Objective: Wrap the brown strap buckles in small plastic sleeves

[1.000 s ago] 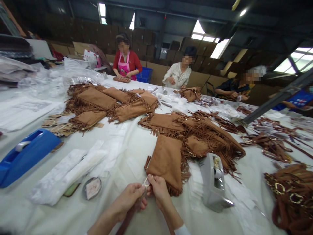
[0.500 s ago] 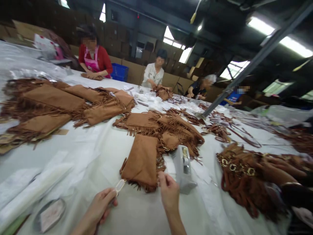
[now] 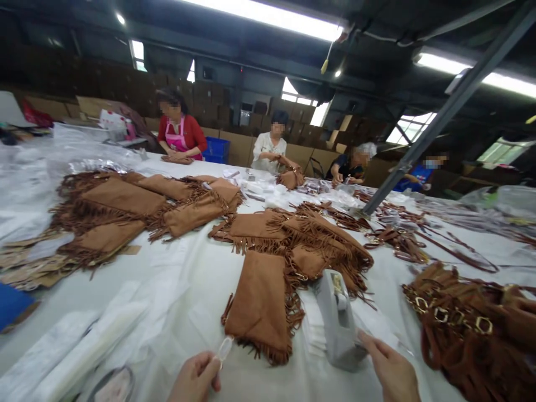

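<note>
A brown fringed pouch [image 3: 262, 301] lies on the white table [image 3: 251, 385] in front of me. Left of its lower corner, my left hand [image 3: 199, 375] pinches a pale oval ring [image 3: 225, 350]. My right hand [image 3: 387, 360] is at the right side of the grey tape dispenser [image 3: 340, 324], its fingertips close together at the dispenser; whether they hold anything is hidden. Between pouch and dispenser sits a stack of small white sheets [image 3: 313, 326]. More fringed brown pouches [image 3: 310, 240] are piled just behind.
Brown pouches [image 3: 121, 201] are heaped at the left, and brown straps with gold rings [image 3: 460, 318] at the right. A slanted metal post [image 3: 444, 106] rises from the table. Several people work along the far side. White plastic rolls [image 3: 87, 352] lie at the lower left.
My right hand has moved right, from the pouch's edge to the far side of the tape dispenser. My left hand still pinches the ring. The camera view has shifted.
</note>
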The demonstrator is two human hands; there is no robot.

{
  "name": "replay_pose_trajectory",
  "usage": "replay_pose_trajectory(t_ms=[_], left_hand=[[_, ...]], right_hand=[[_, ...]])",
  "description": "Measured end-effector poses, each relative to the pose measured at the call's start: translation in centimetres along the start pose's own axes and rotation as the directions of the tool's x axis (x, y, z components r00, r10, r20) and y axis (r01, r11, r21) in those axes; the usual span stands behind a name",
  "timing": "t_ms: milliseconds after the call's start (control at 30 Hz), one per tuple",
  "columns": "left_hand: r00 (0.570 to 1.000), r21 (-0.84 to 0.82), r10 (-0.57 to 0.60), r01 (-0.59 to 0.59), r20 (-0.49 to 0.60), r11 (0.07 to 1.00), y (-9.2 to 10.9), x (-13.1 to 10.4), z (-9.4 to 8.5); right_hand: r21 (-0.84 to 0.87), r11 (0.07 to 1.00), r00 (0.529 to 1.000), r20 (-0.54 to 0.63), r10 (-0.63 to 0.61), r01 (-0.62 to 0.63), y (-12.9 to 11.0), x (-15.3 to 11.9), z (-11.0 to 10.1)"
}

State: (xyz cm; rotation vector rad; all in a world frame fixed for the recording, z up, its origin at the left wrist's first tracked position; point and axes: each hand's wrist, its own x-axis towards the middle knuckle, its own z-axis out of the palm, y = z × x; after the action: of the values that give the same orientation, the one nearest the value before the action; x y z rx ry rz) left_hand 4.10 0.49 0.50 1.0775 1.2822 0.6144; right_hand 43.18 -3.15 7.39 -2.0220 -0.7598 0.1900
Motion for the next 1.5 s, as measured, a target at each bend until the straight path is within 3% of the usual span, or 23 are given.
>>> replay_pose_trajectory(t_ms=[67,167,233,300,400,533,600,667,733,833,933,1000,1067,1233,1500], left_hand=[[1.0,0.0,-0.02,0.02,0.011,1.0,0.2,-0.3,0.0],[0.998,0.007,-0.067,0.067,0.015,0.998,0.2,-1.0,0.2],[0.995,0.029,-0.099,0.099,0.015,0.995,-0.1,-1.2,0.2],[0.993,0.058,-0.115,0.114,0.024,0.992,-0.5,-1.2,0.2],[0.995,0.069,-0.096,0.093,0.039,0.993,-1.1,-0.9,0.1],[0.997,0.064,-0.069,0.067,0.025,0.996,-0.8,-1.0,0.0],[1.0,0.078,-0.019,0.02,-0.015,0.997,-0.3,-1.2,0.2],[0.998,0.102,0.043,-0.038,-0.043,0.994,0.4,-1.3,0.4],[0.994,0.145,0.088,-0.077,-0.069,0.986,0.8,-1.4,0.6],[0.98,0.244,0.167,-0.136,-0.108,0.96,0.9,-1.5,0.9],[0.965,0.307,0.227,-0.178,-0.13,0.935,0.7,-1.7,1.2],[0.959,0.309,0.249,-0.199,-0.133,0.93,0.6,-1.8,1.3],[0.958,0.3,0.26,-0.214,-0.124,0.93,0.5,-1.9,1.4],[0.964,0.265,0.254,-0.226,-0.077,0.937,0.6,-2.2,1.3],[0.965,0.213,0.25,-0.229,-0.077,0.95,-0.1,-2.2,1.6]], right_hand=[[0.023,1.0,0.999,-0.033,0.017,-0.016,0.1,-1.0,-0.9],[0.044,0.998,0.998,0.029,0.053,-0.055,-0.1,-3.7,-1.8],[0.048,0.994,0.988,0.126,0.095,-0.101,-0.3,-5.5,-1.5],[0.042,0.991,0.983,0.142,0.119,-0.126,-0.2,-6.5,-0.8],[-0.084,0.991,0.988,0.108,0.114,-0.105,1.0,-7.0,-0.2],[-0.251,0.959,0.973,0.151,0.173,-0.131,3.4,-8.1,-0.5],[-0.24,0.96,0.964,0.186,0.188,-0.141,3.5,-9.2,-0.1],[-0.158,0.982,0.945,0.293,0.146,-0.103,1.9,-10.4,1.2],[-0.026,0.998,0.885,0.462,0.06,-0.054,-1.0,-12.0,3.4],[0.147,0.987,0.68,0.73,-0.065,-0.064,-5.9,-14.6,7.4],[0.226,0.971,0.51,0.846,-0.153,-0.083,-9.0,-16.7,10.8],[0.237,0.97,0.454,0.871,-0.19,-0.049,-9.8,-17.5,12.5],[0.229,0.973,0.443,0.872,-0.209,0.009,-9.8,-17.8,13.6],[0.145,0.988,0.486,0.861,-0.15,0.048,-8.9,-17.7,15.1],[0.003,0.976,0.5,0.859,0.109,-0.217,-7.6,-18.9,15.3]])
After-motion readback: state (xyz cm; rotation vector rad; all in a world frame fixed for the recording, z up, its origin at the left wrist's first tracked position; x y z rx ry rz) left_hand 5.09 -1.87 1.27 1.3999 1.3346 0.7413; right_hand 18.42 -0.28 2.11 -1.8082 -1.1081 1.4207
